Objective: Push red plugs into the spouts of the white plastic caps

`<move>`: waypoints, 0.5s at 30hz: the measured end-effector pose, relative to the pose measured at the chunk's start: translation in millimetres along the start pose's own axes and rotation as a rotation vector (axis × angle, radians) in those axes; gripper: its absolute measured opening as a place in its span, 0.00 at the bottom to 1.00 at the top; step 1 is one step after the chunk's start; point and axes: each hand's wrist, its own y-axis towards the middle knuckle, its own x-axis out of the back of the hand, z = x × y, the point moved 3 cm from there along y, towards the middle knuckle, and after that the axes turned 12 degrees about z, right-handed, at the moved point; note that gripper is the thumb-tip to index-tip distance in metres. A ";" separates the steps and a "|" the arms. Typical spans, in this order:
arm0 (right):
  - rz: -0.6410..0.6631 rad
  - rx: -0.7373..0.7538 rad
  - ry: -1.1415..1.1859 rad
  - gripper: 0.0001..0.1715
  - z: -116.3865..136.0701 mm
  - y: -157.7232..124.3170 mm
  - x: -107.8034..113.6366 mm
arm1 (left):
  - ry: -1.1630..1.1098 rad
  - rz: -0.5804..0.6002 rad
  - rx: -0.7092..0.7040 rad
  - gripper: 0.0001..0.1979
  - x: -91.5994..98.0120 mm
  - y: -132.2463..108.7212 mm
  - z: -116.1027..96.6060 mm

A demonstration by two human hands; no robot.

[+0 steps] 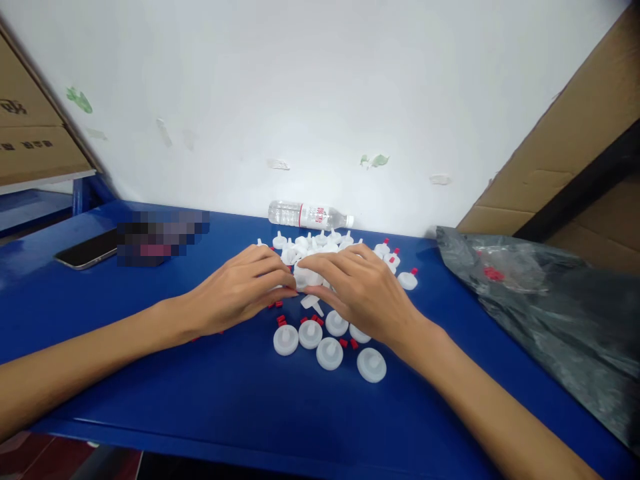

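Observation:
Between my two hands, over the middle of the blue table, is a white plastic nozzle cap (pixel 307 277). My right hand (pixel 361 287) curls its fingers and thumb around it from the right. From the left, my left hand (pixel 250 285) has its fingers drawn together with the tips against the cap's edge; part of the grip is hidden. Behind the hands lies a pile of white nozzle caps (pixel 320 241). In front, several more caps (pixel 329 354) lie flat with their spouts up, and small red tips (pixel 281 321) are scattered among them. To the right, some caps (pixel 408 280) carry red tips.
A clear bottle (pixel 310 215) lies against the white wall. On the left rest a phone (pixel 87 249) and a blurred-out item (pixel 157 240). A dark plastic bag (pixel 550 313) with red pieces (pixel 494 274) lies right. Cardboard (pixel 545 147) stands behind it. The blue table (pixel 225 413) reaches toward me.

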 end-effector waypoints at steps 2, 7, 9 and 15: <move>-0.005 0.010 0.004 0.14 0.6 0.9 0.7 | 0.024 -0.059 0.003 0.04 3.0 -0.6 -1.1; -0.004 0.019 0.006 0.11 0.4 1.0 3.0 | 0.060 -0.151 -0.026 0.12 4.8 -1.5 -3.0; -0.007 0.018 0.007 0.11 0.5 1.0 3.8 | 0.093 -0.196 -0.018 0.11 6.6 -1.7 -2.2; 0.009 0.040 0.006 0.09 1.7 0.9 0.7 | 0.127 -0.341 0.030 0.08 17.1 -3.4 -4.8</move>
